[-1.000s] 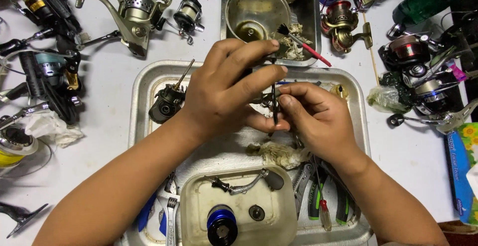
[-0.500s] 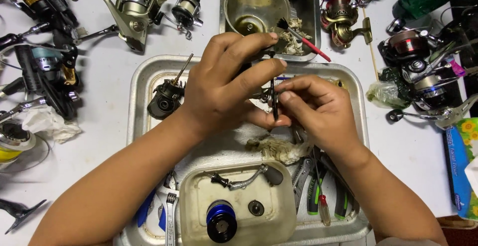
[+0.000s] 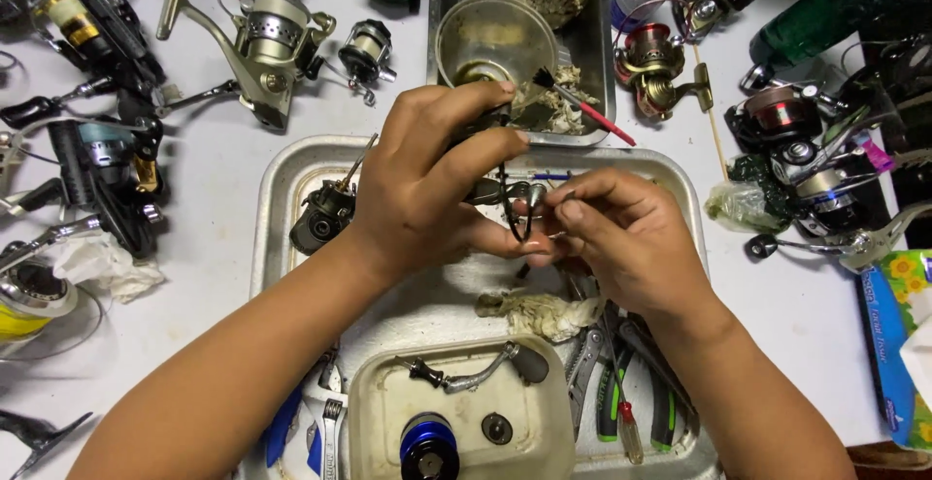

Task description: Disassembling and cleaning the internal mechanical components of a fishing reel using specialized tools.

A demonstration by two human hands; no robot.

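Observation:
Over a dented metal tray [image 3: 277, 208] both my hands work on one small dark reel part [image 3: 513, 198]. My left hand [image 3: 437, 184] wraps around it from the left, thumb underneath and fingers over the top. My right hand [image 3: 621, 232] pinches a thin metal piece at the part's right end with thumb and fingertips. Most of the part is hidden by my fingers. A black reel body [image 3: 325, 213] lies in the tray just left of my left hand. A dirty rag [image 3: 544, 310] lies under my right hand.
A cream tub [image 3: 374, 412] at the tray's front holds a blue spool [image 3: 427, 441] and a reel handle [image 3: 476, 371]. Pliers and screwdrivers [image 3: 621, 393] lie at the tray's right. Behind stands a steel pan [image 3: 592, 58] with a bowl and red-handled brush [image 3: 592, 111]. Several fishing reels surround the tray.
Both hands stay on the reel part in nearly the same spot. My fingers have shifted slightly on it.

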